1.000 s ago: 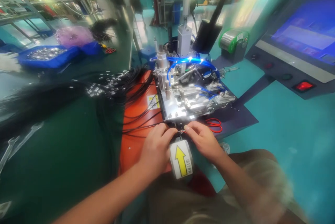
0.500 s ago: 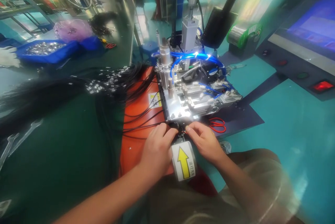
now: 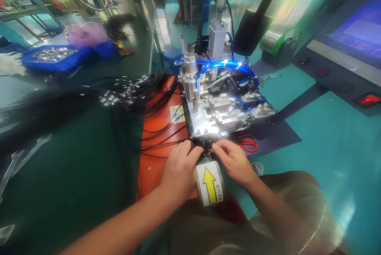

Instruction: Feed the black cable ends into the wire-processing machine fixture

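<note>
At the front edge of the metal machine (image 3: 229, 112), both my hands work close together. My left hand (image 3: 182, 167) is closed in a pinch on a black cable, whose held part is mostly hidden by the fingers. Several black cables (image 3: 166, 143) run across the orange plate (image 3: 159, 175) towards it. My right hand (image 3: 233, 161) is closed too, thumb and forefinger pinching at thin wires (image 3: 210, 150) with a bit of red; their ends are too small to make out. Just below the fingertips sits a white label with a yellow arrow (image 3: 210, 185).
Red-handled scissors (image 3: 248, 143) lie right of my right hand. On the left are wrenches (image 3: 22, 159), a bundle of black cables (image 3: 59, 102) and a blue tray (image 3: 56, 64) of small metal parts. A wire spool (image 3: 275, 42) and a control panel (image 3: 342, 76) stand at the right.
The view has shifted very slightly, so the scene sits a little further right. Both hands keep the same pinch at the same spot.
</note>
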Demonstrator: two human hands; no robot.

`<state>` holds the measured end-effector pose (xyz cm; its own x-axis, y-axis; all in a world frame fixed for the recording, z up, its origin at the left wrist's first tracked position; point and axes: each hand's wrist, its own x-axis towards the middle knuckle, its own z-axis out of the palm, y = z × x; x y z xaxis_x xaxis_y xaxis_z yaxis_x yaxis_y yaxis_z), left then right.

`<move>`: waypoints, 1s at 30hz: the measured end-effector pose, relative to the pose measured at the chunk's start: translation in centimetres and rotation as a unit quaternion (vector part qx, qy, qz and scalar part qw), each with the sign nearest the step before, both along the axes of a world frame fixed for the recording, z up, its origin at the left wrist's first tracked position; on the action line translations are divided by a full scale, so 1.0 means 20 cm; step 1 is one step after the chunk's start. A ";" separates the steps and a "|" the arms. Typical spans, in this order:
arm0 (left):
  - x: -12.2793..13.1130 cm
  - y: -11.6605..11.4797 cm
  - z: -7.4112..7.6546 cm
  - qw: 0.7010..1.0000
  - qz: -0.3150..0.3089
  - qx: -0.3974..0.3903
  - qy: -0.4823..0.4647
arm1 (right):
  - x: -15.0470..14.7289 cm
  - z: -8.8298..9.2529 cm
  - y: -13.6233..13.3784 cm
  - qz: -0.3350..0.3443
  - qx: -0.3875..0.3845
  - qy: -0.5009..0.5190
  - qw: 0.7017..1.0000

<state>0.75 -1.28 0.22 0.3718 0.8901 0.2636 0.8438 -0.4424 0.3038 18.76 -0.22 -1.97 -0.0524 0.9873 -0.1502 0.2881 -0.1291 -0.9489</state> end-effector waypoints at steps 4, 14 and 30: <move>0.00 0.00 0.00 1.000 0.002 -0.002 -0.003 | 0.00 -0.01 0.00 0.000 -0.002 0.005 1.000; 0.00 0.00 -0.01 1.000 -0.003 -0.012 -0.005 | 0.00 -0.01 0.00 0.000 0.008 -0.003 1.000; 0.00 0.00 0.00 1.000 -0.002 -0.025 0.001 | 0.00 -0.01 -0.01 0.004 0.015 0.009 1.000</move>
